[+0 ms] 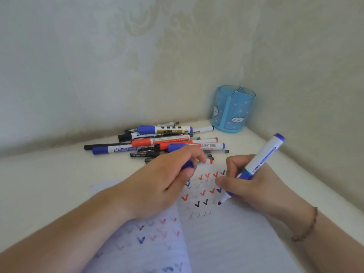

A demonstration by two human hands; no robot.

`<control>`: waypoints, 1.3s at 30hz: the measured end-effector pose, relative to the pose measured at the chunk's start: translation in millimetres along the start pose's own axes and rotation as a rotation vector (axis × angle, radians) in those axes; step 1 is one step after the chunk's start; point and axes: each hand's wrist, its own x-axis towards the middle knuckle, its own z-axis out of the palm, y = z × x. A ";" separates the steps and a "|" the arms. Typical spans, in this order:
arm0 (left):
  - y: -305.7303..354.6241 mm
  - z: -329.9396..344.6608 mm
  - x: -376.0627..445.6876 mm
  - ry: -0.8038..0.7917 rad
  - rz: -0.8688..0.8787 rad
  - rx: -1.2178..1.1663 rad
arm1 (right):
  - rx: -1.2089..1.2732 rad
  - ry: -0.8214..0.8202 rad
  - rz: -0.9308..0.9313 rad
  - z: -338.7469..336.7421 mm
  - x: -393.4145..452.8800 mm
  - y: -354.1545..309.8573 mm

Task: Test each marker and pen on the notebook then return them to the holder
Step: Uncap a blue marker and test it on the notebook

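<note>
So our right hand is wrapped around the blue marker in a normal writing grip, fingers closed tight low on the barrel near the nib end, so we can steer the tip. The tip is down on the notebook, touching the page just past the two black ticks, and looks like it's starting a blue one. The marker's long axis runs from the nib at about 7 o'clock up to the butt end at about 1 o'clock, tilted back away from the page like you'd hold any pen.

Our left hand is curled shut on the blue cap, only a bit of it peeking out between the fingers. Makes sense: keep the cap in hand so it goes straight back on after the test. That hand also rests on the notebook at roughly 10 o'clock from the nib, probably pinning the page flat.

Further out, the pile of markers and pens lies at 11 o'clock from the nib, all roughly parallel, left to right. The holder sits in the corner at 12 o'clock, well apart from the hands, and from here it looks empty. So we'd guess nothing has gone back in yet, though the page has plenty of ticks.
</note>
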 end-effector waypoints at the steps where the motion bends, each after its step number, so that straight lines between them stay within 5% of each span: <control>1: -1.6 0.5 0.7 -0.017 -0.003 0.045 | -0.052 -0.001 -0.016 1.7 -0.2 -1.8; 16: -0.7 1.9 5.0 0.051 -0.047 0.039 | -0.198 -0.050 -0.052 3.3 -0.6 -2.4; 20: 0.6 1.0 5.1 0.072 -0.054 0.033 | -0.077 0.016 -0.088 -1.1 -0.8 -2.8; 26: 1.0 0.8 4.5 0.169 -0.051 0.029 | 0.417 -0.029 -0.136 -10.4 -1.5 -5.0; 39: 5.5 3.0 5.5 0.201 0.115 0.130 | 0.420 -0.049 -0.219 2.1 -5.5 -7.8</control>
